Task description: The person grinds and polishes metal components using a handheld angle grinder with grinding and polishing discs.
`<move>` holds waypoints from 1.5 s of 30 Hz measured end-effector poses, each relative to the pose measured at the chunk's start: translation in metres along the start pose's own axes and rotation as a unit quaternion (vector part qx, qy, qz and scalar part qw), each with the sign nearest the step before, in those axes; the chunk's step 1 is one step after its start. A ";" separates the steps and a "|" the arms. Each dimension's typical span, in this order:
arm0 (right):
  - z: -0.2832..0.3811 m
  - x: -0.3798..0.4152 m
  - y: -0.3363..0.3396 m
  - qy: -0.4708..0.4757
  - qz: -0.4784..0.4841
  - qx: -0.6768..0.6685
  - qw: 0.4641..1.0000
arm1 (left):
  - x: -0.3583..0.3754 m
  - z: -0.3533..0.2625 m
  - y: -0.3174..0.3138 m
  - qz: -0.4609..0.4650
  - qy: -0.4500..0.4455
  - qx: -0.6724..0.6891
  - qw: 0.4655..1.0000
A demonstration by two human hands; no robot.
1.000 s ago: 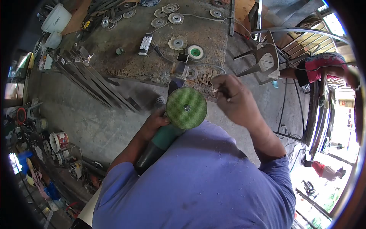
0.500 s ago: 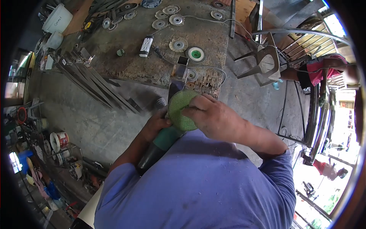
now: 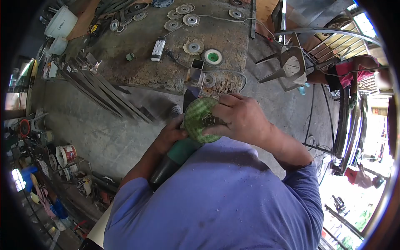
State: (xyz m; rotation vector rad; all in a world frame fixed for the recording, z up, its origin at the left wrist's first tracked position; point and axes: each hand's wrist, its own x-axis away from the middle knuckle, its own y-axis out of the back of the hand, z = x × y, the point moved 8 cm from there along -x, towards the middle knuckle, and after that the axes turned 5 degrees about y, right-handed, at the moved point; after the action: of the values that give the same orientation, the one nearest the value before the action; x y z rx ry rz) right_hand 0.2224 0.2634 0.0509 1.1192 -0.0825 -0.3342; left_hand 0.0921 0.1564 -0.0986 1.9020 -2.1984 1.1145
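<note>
A green mesh-patterned disc (image 3: 195, 121) sits on the head of a green and black angle grinder (image 3: 180, 152) held against my body. My left hand (image 3: 171, 135) is wrapped round the grinder's head, below and left of the disc. My right hand (image 3: 239, 119) is at the disc's right side, its bent fingers and thumb round a dark metal piece (image 3: 208, 120) at the disc's centre. Beyond the disc, a square metal tube (image 3: 195, 77) stands at the workbench edge.
The workbench (image 3: 146, 71) holds several worn discs (image 3: 193, 47), a white-and-green disc (image 3: 213, 57) and a power strip (image 3: 158, 49). Long metal bars (image 3: 100, 87) lean at its left. A plastic chair (image 3: 287, 66) and a person (image 3: 354, 73) are at the right.
My right hand has shifted slightly right and its fingers have spread from the disc's centre, so the dark metal piece there now shows. My left hand stays on the grinder.
</note>
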 end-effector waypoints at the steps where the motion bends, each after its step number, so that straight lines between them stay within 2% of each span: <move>1: 0.003 0.000 0.004 0.015 -0.039 -0.015 0.999 | 0.000 0.001 0.000 -0.001 0.001 0.002 1.000; 3: 0.007 0.003 0.009 0.048 -0.115 -0.047 0.991 | 0.000 0.004 0.002 -0.006 0.002 0.009 1.000; 6: 0.008 0.007 -0.002 0.087 -0.117 -0.007 0.989 | -0.002 0.006 0.004 0.015 0.005 0.017 1.000; 8: 0.004 0.011 0.003 0.080 -0.103 -0.022 0.991 | -0.003 0.002 -0.003 0.017 -0.009 0.024 1.000; 12: 0.020 0.007 0.024 0.050 -0.184 0.021 0.982 | -0.002 0.000 -0.003 0.026 0.008 0.017 0.999; 14: 0.010 0.019 0.011 0.093 -0.107 -0.020 0.990 | -0.001 0.001 -0.002 0.017 0.003 -0.004 1.000; 16: 0.010 0.020 0.011 0.101 -0.092 -0.028 0.990 | -0.003 0.000 0.000 0.016 -0.008 -0.008 1.000; 18: 0.019 0.019 0.021 0.071 -0.138 -0.009 0.988 | -0.002 0.001 0.003 0.023 -0.018 0.006 1.000; 21: 0.016 0.020 0.008 0.064 -0.100 -0.017 0.993 | -0.003 0.006 0.010 -0.041 0.022 -0.056 0.997; 23: 0.010 0.032 0.016 0.102 -0.052 -0.053 0.992 | -0.006 0.010 0.015 -0.041 0.020 -0.049 0.998; 25: 0.015 0.031 0.027 0.136 -0.089 -0.045 0.986 | -0.006 0.013 0.011 -0.026 0.027 -0.015 0.999; 26: 0.024 0.020 0.032 0.151 -0.152 -0.012 0.977 | -0.006 0.011 0.006 -0.009 0.031 0.010 0.999; 27: 0.026 0.014 0.034 0.171 -0.176 -0.002 0.969 | -0.008 0.006 0.001 0.009 0.034 0.034 0.999; 28: 0.028 0.008 0.036 0.189 -0.201 0.010 0.961 | -0.012 -0.007 -0.009 0.036 0.001 -0.025 0.999; 29: 0.025 0.003 0.029 0.212 -0.186 -0.003 0.960 | -0.018 -0.021 -0.021 0.062 -0.033 -0.083 0.994; 30: 0.021 0.005 0.026 0.207 -0.186 -0.002 0.960 | -0.022 -0.031 -0.033 0.088 -0.066 -0.139 0.984; 33: 0.003 0.017 0.024 0.143 -0.222 0.027 0.964 | -0.036 -0.045 -0.040 0.054 -0.106 -0.200 0.973; 36: -0.021 0.044 0.042 0.024 -0.349 0.038 0.936 | -0.040 -0.087 -0.077 0.042 -0.134 -0.220 0.965; 39: -0.041 0.065 0.055 -0.092 -0.428 0.005 0.899 | -0.062 -0.091 -0.093 0.060 -0.130 -0.222 0.964; 40: -0.046 0.072 0.056 -0.125 -0.402 -0.014 0.907 | -0.064 -0.092 -0.101 0.068 -0.133 -0.201 0.968; 42: -0.058 0.092 0.066 -0.107 -0.457 -0.023 0.883 | -0.069 -0.099 -0.118 0.083 -0.140 -0.162 0.973; 43: -0.066 0.103 0.067 -0.098 -0.483 -0.029 0.870 | -0.071 -0.108 -0.124 0.081 -0.188 -0.197 0.959; 44: -0.101 0.120 0.052 -0.124 -0.551 -0.311 0.764 | -0.074 -0.119 -0.128 0.077 -0.236 -0.229 0.941; 45: -0.104 0.123 0.041 -0.139 -0.531 -0.297 0.781 | -0.076 -0.127 -0.133 0.071 -0.283 -0.258 0.921</move>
State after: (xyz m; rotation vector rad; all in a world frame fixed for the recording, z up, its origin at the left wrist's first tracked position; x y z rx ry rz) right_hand 0.3722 0.3326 0.0295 0.3629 0.4007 -1.4399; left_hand 0.1744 0.2883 0.0261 1.9862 -2.5716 -0.0793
